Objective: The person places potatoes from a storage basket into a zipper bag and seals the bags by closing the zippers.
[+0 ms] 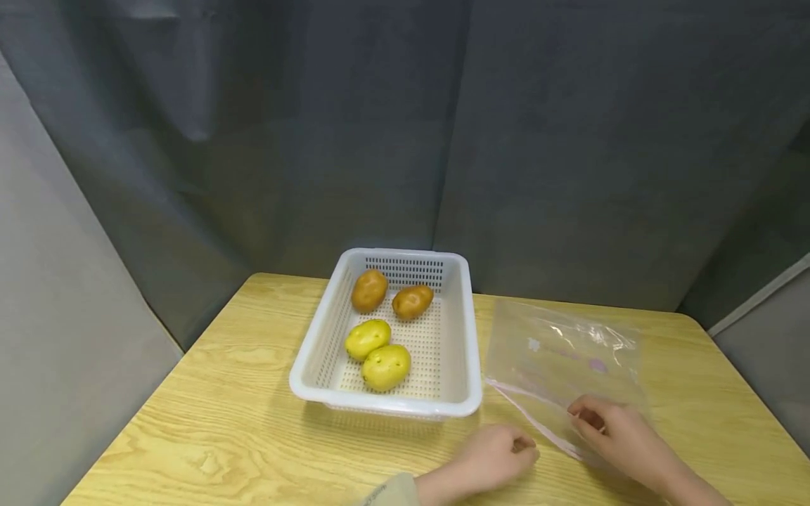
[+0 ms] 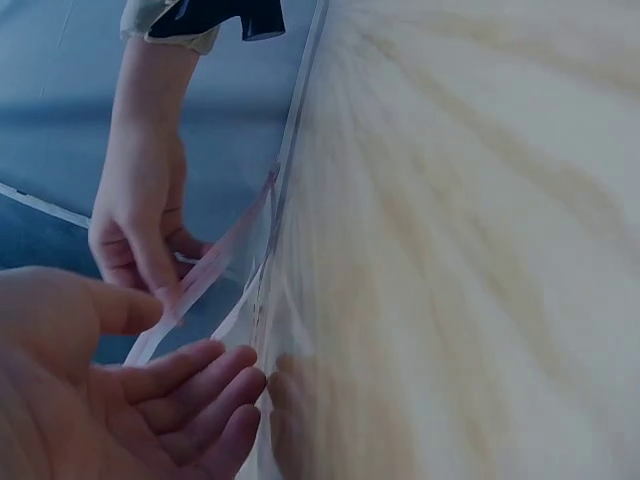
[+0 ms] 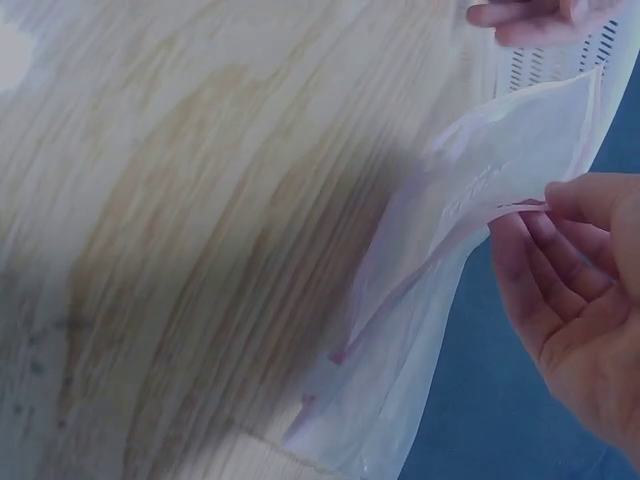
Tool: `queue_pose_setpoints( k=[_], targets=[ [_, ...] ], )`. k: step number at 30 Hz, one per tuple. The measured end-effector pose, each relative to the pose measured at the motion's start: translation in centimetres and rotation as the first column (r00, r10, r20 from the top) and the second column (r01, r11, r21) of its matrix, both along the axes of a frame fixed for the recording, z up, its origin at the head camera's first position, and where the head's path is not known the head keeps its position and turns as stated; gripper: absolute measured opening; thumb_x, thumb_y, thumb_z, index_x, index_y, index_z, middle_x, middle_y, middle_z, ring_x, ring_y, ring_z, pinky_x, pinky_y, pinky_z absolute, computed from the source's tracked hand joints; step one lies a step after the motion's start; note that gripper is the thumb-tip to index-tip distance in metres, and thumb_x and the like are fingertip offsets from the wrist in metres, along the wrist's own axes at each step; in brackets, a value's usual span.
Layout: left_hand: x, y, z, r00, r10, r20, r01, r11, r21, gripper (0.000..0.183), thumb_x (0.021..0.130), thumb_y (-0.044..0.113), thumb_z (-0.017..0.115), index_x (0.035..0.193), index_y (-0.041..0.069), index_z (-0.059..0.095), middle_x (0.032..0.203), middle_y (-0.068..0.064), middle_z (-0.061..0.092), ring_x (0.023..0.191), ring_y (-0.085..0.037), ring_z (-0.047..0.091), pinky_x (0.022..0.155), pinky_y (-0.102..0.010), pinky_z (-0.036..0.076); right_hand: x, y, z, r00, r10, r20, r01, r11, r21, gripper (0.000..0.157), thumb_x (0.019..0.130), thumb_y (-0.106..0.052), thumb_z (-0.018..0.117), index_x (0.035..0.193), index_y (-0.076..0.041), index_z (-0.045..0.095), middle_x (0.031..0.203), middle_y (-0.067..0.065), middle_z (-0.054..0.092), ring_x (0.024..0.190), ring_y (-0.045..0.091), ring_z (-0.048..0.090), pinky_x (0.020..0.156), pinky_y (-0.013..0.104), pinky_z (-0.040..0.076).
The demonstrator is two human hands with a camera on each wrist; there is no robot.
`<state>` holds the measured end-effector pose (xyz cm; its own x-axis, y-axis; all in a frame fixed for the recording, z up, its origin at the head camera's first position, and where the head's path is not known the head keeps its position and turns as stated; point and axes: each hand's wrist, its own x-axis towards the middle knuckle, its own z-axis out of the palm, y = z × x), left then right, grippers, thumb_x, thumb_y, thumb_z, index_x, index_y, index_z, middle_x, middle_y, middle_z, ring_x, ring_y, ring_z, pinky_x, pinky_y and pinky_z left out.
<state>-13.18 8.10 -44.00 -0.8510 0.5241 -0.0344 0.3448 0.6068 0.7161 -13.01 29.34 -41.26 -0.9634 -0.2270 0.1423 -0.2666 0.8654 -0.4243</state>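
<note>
A clear zip bag (image 1: 544,351) with a pinkish strip along its mouth lies on the right of the table. My right hand (image 1: 623,436) pinches one side of that mouth between thumb and fingers. In the right wrist view, the bag's two edges (image 3: 440,250) stand apart where the right hand (image 3: 580,270) lifts one. My left hand (image 1: 490,457), blurred in the head view, hovers close to the near side of the mouth. The left wrist view shows the left hand (image 2: 150,390) with loosely bent fingers and nothing between them.
Left of the bag stands a white perforated plastic basket (image 1: 473,351). Two brown potatoes (image 1: 413,302) lie toward its back, and two yellow potato-shaped items (image 1: 386,367) touch each other nearer the front. Dark cloth (image 1: 380,140) hangs behind the wooden table (image 1: 209,422).
</note>
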Motion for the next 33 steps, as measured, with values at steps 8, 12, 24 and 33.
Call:
queue_pose_setpoints(
  k=[8, 12, 24, 33],
  targets=[
    [-0.1, 1.9, -0.2, 0.997, 0.080, 0.015, -0.081, 0.994, 0.076, 0.025, 0.085, 0.038, 0.053, 0.088, 0.018, 0.068, 0.072, 0.014, 0.063, 0.062, 0.003, 0.054, 0.057, -0.015, 0.042, 0.3, -0.8, 0.9, 0.996, -0.080, 0.025, 0.082, 0.993, -0.087, 0.007, 0.087, -0.016, 0.060, 0.092, -0.013, 0.062, 0.064, -0.011, 0.055, 0.051, -0.002, 0.044, 0.047, 0.020, 0.039],
    [0.0, 2.5, 0.0, 0.995, 0.097, 0.006, -0.097, 0.989, 0.112, 0.025, 0.087, 0.037, 0.052, 0.083, 0.017, 0.067, 0.064, 0.015, 0.058, 0.055, 0.004, 0.048, 0.053, -0.014, 0.041, 0.4, -1.1, 1.4, 0.994, -0.090, 0.055, 0.097, 0.986, -0.136, 0.012, 0.089, -0.020, 0.058, 0.095, -0.011, 0.062, 0.062, -0.009, 0.054, 0.049, 0.001, 0.044, 0.045, 0.021, 0.039],
    [-0.1, 2.7, 1.2, 0.975, 0.178, -0.136, -0.157, 0.976, 0.152, 0.019, 0.087, 0.027, 0.055, 0.071, 0.019, 0.062, 0.050, 0.015, 0.041, 0.041, 0.003, 0.034, 0.041, -0.013, 0.030, 0.5, -1.8, 2.7, 0.988, -0.116, 0.104, 0.135, 0.970, -0.204, 0.020, 0.090, -0.024, 0.056, 0.100, -0.008, 0.060, 0.067, -0.004, 0.057, 0.051, 0.004, 0.048, 0.049, 0.022, 0.041],
    [-0.6, 2.8, 1.9, 0.959, 0.219, -0.182, -0.188, 0.967, 0.173, 0.014, 0.084, 0.029, 0.058, 0.075, 0.020, 0.065, 0.054, 0.018, 0.047, 0.043, 0.006, 0.036, 0.042, -0.010, 0.030, 0.7, -2.3, 3.7, 0.990, -0.139, 0.029, 0.142, 0.968, -0.209, 0.016, 0.088, -0.018, 0.058, 0.098, -0.006, 0.061, 0.067, -0.003, 0.059, 0.050, 0.003, 0.049, 0.047, 0.022, 0.042]
  ],
)
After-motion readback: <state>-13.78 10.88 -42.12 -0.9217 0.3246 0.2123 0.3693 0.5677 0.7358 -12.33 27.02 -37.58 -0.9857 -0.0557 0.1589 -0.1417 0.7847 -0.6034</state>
